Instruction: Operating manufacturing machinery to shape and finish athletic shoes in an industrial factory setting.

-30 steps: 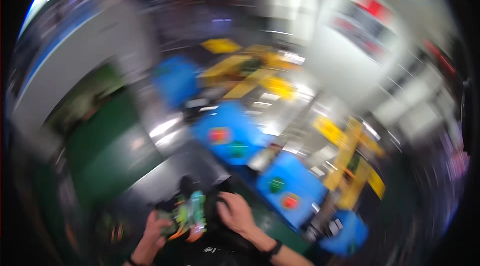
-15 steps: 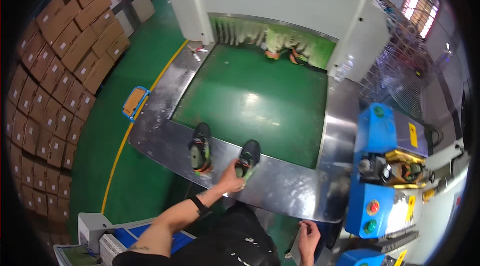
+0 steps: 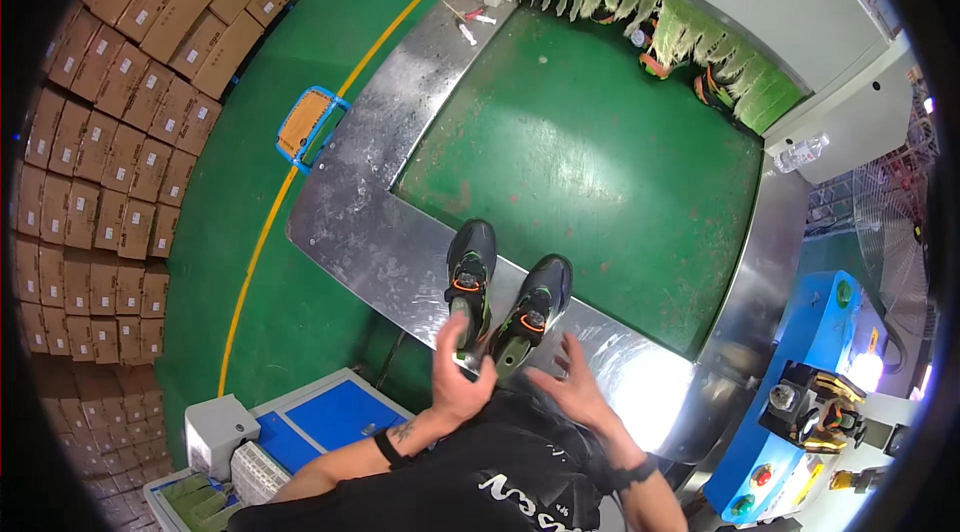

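Note:
Two dark shoes with orange and green trim stand side by side on the steel ledge, toes pointing away from me: the left shoe (image 3: 470,257) and the right shoe (image 3: 546,294). Pale green pieces show at their heel openings. My left hand (image 3: 462,377), thumb and fingers apart, is at the heel of the left shoe; whether it touches cannot be told. Just to the right of the other shoe's heel is my right hand (image 3: 582,390), fingers spread and holding nothing.
Beyond the ledge lies a green belt surface (image 3: 575,147) framed in steel. More shoes (image 3: 655,65) show under a fringed green curtain (image 3: 690,42). A clear bottle (image 3: 802,152) lies at right, near a blue machine (image 3: 815,332). Stacked cartons (image 3: 120,147) line the left.
My left hand has let go of the right shoe and is now at the left shoe's heel. My right hand has come up beside the right shoe. The shoes sit closer together; the view has shifted.

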`<state>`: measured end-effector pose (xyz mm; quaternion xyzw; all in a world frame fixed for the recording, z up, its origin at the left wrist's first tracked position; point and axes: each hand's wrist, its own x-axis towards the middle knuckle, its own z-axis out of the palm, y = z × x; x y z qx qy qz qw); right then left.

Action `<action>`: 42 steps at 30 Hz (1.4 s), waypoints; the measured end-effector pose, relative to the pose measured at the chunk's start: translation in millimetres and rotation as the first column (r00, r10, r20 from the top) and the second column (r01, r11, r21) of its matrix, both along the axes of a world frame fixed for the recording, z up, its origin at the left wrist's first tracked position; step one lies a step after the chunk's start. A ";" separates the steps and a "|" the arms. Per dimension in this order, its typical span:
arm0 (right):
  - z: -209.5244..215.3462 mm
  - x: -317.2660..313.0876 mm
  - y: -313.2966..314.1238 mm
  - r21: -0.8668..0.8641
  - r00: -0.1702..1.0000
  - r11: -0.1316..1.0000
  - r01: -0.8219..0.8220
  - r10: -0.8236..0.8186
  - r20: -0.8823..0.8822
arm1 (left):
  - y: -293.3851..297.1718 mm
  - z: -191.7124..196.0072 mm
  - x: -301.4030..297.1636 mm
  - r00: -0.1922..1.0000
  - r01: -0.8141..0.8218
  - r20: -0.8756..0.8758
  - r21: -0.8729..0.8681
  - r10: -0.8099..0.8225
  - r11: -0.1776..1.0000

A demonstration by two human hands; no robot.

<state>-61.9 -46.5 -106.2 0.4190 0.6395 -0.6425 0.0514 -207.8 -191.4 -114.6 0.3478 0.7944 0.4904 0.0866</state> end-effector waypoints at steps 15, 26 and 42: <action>-52.0 -25.7 -19.8 0.516 0.971 0.826 0.227 -0.151 -0.185 | 38.5 -31.3 -51.1 0.794 0.025 0.599 -0.196 0.100 0.980; 75.0 165.6 -132.0 0.071 0.339 0.332 0.941 -0.904 -0.263 | 75.8 46.6 37.2 0.195 0.755 0.879 0.148 -0.434 0.639; 213.9 -183.2 -555.7 0.187 -0.908 -0.967 -0.173 0.083 -0.411 | -132.5 192.0 161.2 -0.231 0.181 0.908 0.394 0.351 -0.901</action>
